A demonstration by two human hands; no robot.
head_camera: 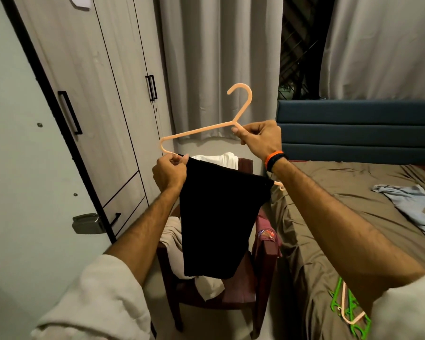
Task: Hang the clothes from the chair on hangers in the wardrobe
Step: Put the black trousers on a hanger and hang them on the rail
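A peach plastic hanger [201, 130] is held up in front of me, tilted, hook upward. A black folded garment [219, 222] hangs over its lower bar. My right hand [260, 137] grips the hanger near the base of the hook. My left hand [169, 171] pinches the garment's top left corner at the bar. Below stands a dark red chair [265, 246] with white and maroon clothes [172, 241] piled on it. The wardrobe [103, 114] stands at the left with its grey doors closed.
A bed with a brown sheet [329, 217] lies at the right, with a light blue garment [410, 204] on it and green and peach hangers [349, 312] near its front edge. Grey curtains [219, 57] hang behind the chair. A pale open door [15, 168] is at far left.
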